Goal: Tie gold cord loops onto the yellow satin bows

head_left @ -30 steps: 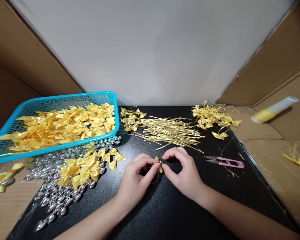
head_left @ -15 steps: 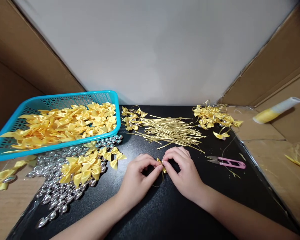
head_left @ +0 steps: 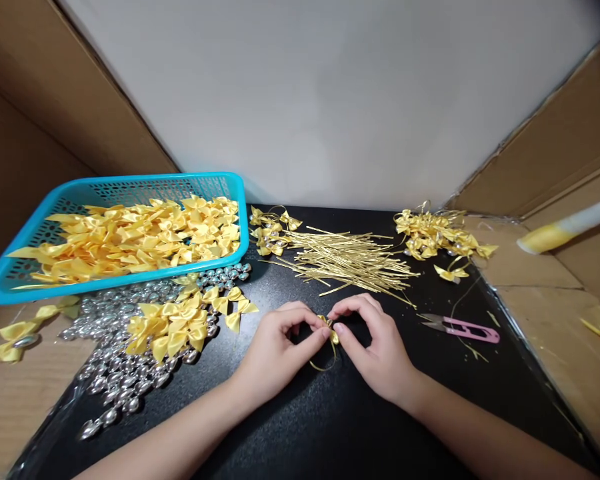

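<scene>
Over the middle of the black tabletop, my left hand (head_left: 286, 341) pinches a small yellow ribbon bow (head_left: 335, 336) between thumb and forefinger. A thin gold cord (head_left: 324, 369) curves down from it in a loop. My right hand (head_left: 377, 343) holds the bow's other side, thumb and forefinger bent around it. Much of the bow is hidden by fingertips, so I cannot tell whether a bead is on it. Just beyond my hands lies a pile of cut gold cords (head_left: 355, 260). Pink-handled thread snips (head_left: 467, 329) rest to the right of my right hand.
A blue basket (head_left: 244, 230) of yellow bows stands at the left. Before it spread silver beads (head_left: 125, 373) with loose bows (head_left: 173, 327) on top. Corded bows lie in a small group (head_left: 270, 233) and a larger heap (head_left: 430, 233). Cardboard (head_left: 545, 320) borders the right side.
The view has shifted slightly, so things appear a little further right. More of the cord loop shows below the bow, and my right thumb and forefinger have parted a little.
</scene>
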`<state>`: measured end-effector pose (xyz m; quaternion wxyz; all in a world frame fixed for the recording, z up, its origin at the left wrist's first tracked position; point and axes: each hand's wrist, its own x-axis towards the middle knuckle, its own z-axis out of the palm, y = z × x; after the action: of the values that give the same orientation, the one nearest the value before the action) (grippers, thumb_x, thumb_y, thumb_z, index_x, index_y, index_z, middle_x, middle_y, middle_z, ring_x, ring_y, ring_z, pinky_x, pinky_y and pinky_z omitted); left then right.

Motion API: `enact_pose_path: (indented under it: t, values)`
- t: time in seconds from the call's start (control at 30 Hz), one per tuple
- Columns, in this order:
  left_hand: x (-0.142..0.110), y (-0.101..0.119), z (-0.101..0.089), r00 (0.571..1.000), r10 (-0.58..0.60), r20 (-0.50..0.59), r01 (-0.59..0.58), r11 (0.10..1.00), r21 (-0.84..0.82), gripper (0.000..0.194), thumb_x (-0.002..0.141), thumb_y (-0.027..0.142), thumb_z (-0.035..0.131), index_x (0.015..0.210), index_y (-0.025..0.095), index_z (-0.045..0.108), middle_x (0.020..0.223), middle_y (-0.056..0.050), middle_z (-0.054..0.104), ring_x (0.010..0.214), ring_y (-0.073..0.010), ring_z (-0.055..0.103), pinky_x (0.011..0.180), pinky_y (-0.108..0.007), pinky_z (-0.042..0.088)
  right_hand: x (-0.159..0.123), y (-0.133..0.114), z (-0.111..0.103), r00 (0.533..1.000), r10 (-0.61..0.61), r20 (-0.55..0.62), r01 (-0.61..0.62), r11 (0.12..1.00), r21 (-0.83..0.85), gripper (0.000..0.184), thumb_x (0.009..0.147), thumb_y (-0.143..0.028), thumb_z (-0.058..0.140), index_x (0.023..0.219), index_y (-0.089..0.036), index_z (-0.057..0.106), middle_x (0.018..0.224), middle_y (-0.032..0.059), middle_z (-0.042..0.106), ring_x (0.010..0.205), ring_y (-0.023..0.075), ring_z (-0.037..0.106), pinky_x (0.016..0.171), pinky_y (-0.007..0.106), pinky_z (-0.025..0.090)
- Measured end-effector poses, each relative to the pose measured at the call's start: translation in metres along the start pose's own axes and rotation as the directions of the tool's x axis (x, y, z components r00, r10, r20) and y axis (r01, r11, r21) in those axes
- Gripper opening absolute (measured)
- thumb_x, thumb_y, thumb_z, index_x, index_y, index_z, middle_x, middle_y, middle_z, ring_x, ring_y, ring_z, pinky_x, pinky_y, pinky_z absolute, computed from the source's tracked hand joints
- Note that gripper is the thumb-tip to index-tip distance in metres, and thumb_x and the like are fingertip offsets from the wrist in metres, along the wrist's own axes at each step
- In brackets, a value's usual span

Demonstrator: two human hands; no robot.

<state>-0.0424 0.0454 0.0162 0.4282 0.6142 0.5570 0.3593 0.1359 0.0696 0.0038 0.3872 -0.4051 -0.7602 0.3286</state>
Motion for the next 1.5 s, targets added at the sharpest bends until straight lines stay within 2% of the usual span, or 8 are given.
enact_pose_path:
  t: [0.13, 0.6, 0.8, 0.93, 1.07, 1.23, 1.37, 1.5]
  values:
    - [-0.0011, -0.0007, 0.0014, 1.0, 0.018, -0.008, -0.018, 1.0, 0.019, 0.015, 0.084, 0.028, 0.065, 0.074, 0.018, 0.071, 0.072, -0.002, 0.065, 0.068, -0.0158, 0.056, 0.06, -0.026, 0.041, -0.0005, 0.0017, 0.002, 0.999, 0.042, -0.034, -0.041, 0.999, 0.032, 0.014, 0.083, -0.012, 0.062, 0.087, -0.024, 0.057, 0.084, 0.0002, 0.065, 0.081, 0.0187, 0.06, 0.076, 0.035, 0.045]
    - [0.0003, -0.0024, 0.0032, 0.992, 0.127, -0.016, -0.124, 0.987, 0.102, 0.01, 0.082, 0.019, 0.065, 0.073, 0.018, 0.07, 0.073, -0.002, 0.068, 0.072, -0.0171, 0.06, 0.067, -0.029, 0.044, 0.0006, 0.0006, 0.0023, 0.998, 0.012, -0.059, -0.013, 1.0, -0.014, 0.015, 0.077, -0.008, 0.06, 0.08, -0.022, 0.056, 0.077, -0.0011, 0.062, 0.075, 0.0169, 0.057, 0.072, 0.033, 0.044]
    - [0.0018, 0.0016, 0.0008, 0.996, 0.091, 0.017, -0.093, 0.992, 0.082, 0.013, 0.081, 0.02, 0.067, 0.069, 0.018, 0.071, 0.071, -0.002, 0.068, 0.072, -0.0164, 0.06, 0.069, -0.029, 0.044, 0.0007, 0.0018, 0.0028, 0.999, 0.0, -0.048, 0.0, 1.0, -0.013, 0.018, 0.075, -0.006, 0.061, 0.08, -0.022, 0.056, 0.076, -0.0016, 0.062, 0.074, 0.0166, 0.057, 0.073, 0.033, 0.044]
    - [0.0037, 0.0014, -0.0023, 0.998, 0.033, 0.056, -0.036, 0.998, 0.042, 0.012, 0.08, 0.025, 0.069, 0.071, 0.02, 0.075, 0.071, -0.002, 0.066, 0.067, -0.0151, 0.058, 0.062, -0.027, 0.042, 0.0017, 0.0002, 0.0008, 0.998, -0.022, -0.063, 0.021, 1.0, -0.013, 0.017, 0.078, -0.007, 0.061, 0.082, -0.023, 0.057, 0.077, -0.0012, 0.064, 0.075, 0.0172, 0.059, 0.073, 0.034, 0.044]
    - [0.0038, -0.0022, -0.0008, 0.999, 0.021, -0.03, -0.02, 0.999, 0.031, 0.013, 0.08, 0.026, 0.069, 0.07, 0.019, 0.074, 0.068, -0.001, 0.064, 0.061, -0.0135, 0.054, 0.054, -0.025, 0.038, 0.0038, -0.0027, -0.0021, 0.985, -0.086, -0.15, 0.082, 0.996, -0.03, 0.017, 0.077, -0.006, 0.061, 0.081, -0.022, 0.058, 0.086, 0.0014, 0.067, 0.086, 0.0195, 0.06, 0.08, 0.037, 0.045]
    - [0.0004, -0.0042, 0.0038, 0.982, 0.114, -0.153, -0.107, 0.993, 0.049, 0.013, 0.08, 0.022, 0.068, 0.07, 0.018, 0.073, 0.066, -0.001, 0.063, 0.058, -0.0118, 0.052, 0.05, -0.022, 0.037, 0.0038, -0.0043, -0.0015, 0.992, -0.088, -0.092, 0.082, 0.994, -0.067, 0.012, 0.078, -0.01, 0.066, 0.079, -0.022, 0.066, 0.09, 0.0029, 0.067, 0.09, 0.021, 0.058, 0.081, 0.039, 0.044]
    - [-0.001, -0.0029, 0.0054, 0.959, 0.215, -0.185, -0.195, 0.974, 0.118, 0.011, 0.08, 0.018, 0.067, 0.071, 0.017, 0.073, 0.065, -0.001, 0.063, 0.056, -0.0113, 0.054, 0.049, -0.021, 0.039, 0.003, -0.0042, 0.0004, 0.995, -0.076, -0.059, 0.073, 0.995, -0.064, 0.013, 0.081, -0.012, 0.064, 0.084, -0.023, 0.069, 0.091, 0.0032, 0.068, 0.092, 0.0217, 0.058, 0.082, 0.041, 0.044]
    - [-0.0029, -0.0032, 0.0065, 0.926, 0.331, -0.179, -0.289, 0.93, 0.227, 0.01, 0.081, 0.014, 0.065, 0.073, 0.016, 0.071, 0.068, -0.002, 0.063, 0.064, -0.0137, 0.059, 0.057, -0.024, 0.045, 0.0046, -0.0068, -0.0008, 1.0, -0.012, -0.016, 0.011, 0.999, -0.043, 0.009, 0.082, -0.014, 0.063, 0.082, -0.022, 0.066, 0.091, 0.0042, 0.068, 0.093, 0.0224, 0.058, 0.083, 0.042, 0.044]
